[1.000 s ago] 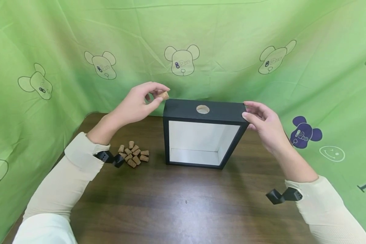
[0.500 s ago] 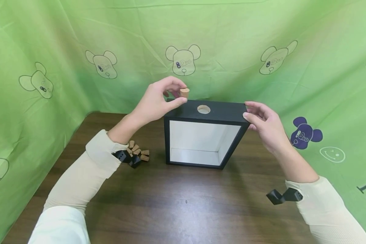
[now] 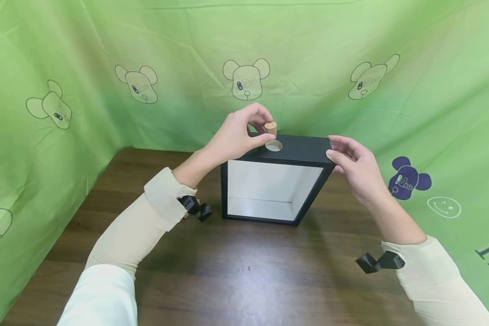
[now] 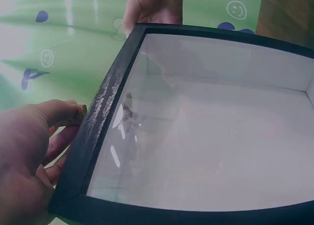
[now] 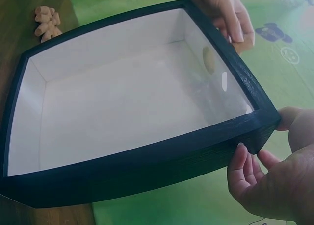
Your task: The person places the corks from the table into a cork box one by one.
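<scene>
My left hand (image 3: 240, 131) pinches a cork stopper (image 3: 270, 128) between thumb and fingers. The cork stands upright just above the back edge of a round hole (image 3: 274, 146) in the top of a black shadow box (image 3: 305, 149). The box stands on the table with its clear front facing me and a white inside. My right hand (image 3: 356, 167) grips the box's top right corner, thumb on top and fingers around the side. In the right wrist view, several loose corks (image 5: 47, 24) lie in a pile beyond the box; my left forearm mostly hides them in the head view.
The box stands on a brown wooden table (image 3: 244, 267). A green cloth (image 3: 187, 59) printed with bear heads hangs behind and on both sides. Small black cameras sit on both wrists.
My left hand has carried the cork rightward from the box's left corner to the hole, turning it upright. The right hand and the box have stayed in place.
</scene>
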Motion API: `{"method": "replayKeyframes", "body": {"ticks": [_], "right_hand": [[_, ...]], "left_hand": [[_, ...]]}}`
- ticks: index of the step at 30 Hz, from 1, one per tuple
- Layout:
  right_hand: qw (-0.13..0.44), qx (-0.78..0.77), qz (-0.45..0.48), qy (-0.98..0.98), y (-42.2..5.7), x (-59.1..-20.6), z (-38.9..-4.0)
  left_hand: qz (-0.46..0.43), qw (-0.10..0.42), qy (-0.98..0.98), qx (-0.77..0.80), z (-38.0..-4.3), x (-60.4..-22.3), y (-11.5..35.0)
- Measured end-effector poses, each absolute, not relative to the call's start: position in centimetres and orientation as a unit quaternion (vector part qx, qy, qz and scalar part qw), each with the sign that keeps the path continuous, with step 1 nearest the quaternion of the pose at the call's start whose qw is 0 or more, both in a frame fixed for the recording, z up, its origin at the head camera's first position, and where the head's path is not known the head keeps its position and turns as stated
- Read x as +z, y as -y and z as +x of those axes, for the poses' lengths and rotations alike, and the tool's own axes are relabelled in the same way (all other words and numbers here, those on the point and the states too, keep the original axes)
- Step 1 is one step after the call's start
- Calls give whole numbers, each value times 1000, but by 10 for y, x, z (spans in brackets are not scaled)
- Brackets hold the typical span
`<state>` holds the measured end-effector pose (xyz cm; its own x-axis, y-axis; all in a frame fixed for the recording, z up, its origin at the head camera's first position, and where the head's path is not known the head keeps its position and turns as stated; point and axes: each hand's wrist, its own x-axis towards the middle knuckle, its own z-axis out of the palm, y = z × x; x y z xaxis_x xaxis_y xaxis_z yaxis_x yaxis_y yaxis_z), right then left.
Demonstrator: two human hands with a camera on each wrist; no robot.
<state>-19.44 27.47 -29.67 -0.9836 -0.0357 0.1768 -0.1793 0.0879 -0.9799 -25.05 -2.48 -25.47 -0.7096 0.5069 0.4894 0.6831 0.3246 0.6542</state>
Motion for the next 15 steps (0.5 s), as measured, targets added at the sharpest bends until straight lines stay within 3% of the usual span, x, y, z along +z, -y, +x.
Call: {"method": "replayKeyframes", "body": {"ticks": [15], "right_hand": [[59,686,70,721,-279,-295,-191]], "left_hand": [[-375,52,827,-416,-251,-256,15]]}}
